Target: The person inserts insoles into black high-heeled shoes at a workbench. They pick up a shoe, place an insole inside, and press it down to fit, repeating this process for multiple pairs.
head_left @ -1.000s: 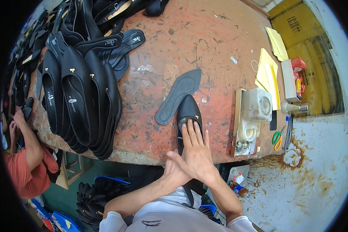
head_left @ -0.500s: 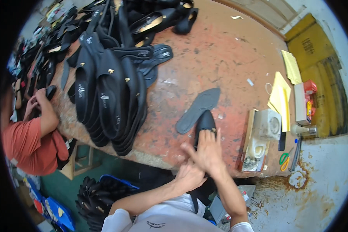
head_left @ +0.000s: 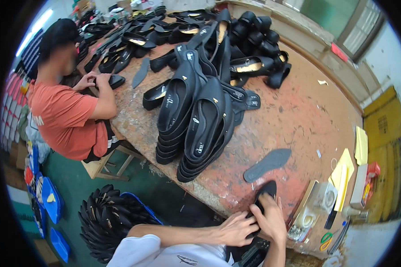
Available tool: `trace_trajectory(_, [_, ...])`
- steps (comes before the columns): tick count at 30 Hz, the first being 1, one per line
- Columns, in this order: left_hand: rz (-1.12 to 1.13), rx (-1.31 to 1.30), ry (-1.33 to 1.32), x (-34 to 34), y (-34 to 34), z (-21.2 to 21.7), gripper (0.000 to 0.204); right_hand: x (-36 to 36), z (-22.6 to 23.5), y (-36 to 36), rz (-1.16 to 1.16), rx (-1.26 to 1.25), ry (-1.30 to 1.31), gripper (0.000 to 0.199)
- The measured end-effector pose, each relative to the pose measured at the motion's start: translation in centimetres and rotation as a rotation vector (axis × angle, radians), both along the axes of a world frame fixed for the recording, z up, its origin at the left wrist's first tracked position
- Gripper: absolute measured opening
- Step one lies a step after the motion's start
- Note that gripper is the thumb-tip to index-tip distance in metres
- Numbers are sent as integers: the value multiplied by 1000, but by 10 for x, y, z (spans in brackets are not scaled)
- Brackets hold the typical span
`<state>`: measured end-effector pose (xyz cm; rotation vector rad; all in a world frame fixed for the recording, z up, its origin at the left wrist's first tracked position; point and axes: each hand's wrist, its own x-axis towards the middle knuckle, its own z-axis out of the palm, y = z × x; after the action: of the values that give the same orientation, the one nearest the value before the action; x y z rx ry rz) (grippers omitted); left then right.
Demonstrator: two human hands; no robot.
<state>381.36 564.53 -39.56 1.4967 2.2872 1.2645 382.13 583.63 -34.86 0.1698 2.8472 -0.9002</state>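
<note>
Both hands work on one black shoe (head_left: 266,190) that lies at the near edge of the worn red worktable (head_left: 307,120), its toe pointing away from the person. The right hand (head_left: 269,218) lies flat on top of the shoe, the fingers held close together and pressing down on its rear part. The left hand (head_left: 236,229) comes from the left and touches the side of the same shoe; its fingers are slightly curled, but whether they pinch the edge or only push against it I cannot tell, because the right hand covers that place. Just beyond the shoe, a loose dark grey insole (head_left: 267,165) lies flat on the table, apart from the shoe. Further left stand stacks of black flat shoes (head_left: 200,129). At the far left end of the table another person in an orange shirt (head_left: 64,118) sits with both hands on a shoe.
</note>
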Motion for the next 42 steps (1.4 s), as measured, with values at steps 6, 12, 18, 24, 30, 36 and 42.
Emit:
trace_trajectory(6, [378, 276, 392, -90, -93, 133, 42, 22, 23, -14, -385, -627, 835, 33])
trace_trajectory(12, [718, -117, 517, -208, -121, 94, 32, -54, -27, -121, -130, -488, 406, 64])
trace_trajectory(18, [520, -375, 485, -144, -130, 90, 37, -102, -91, -194, -18, -235, 308, 148])
trace_trajectory(24, [664, -356, 336, -173, -180, 95, 51, -102, -90, -207, -64, -346, 351, 158])
trace_trajectory(30, [606, -216, 338, -163, -190, 76, 41, -96, -85, -236, -111, -350, 434, 153])
trace_trajectory(36, [520, -105, 435, -140, -223, 90, 33, -105, -72, -293, -116, -863, 650, 103])
trace_trajectory(42, [594, -17, 304, -202, -283, 83, 33, -132, -79, -352, -152, -354, 575, 121])
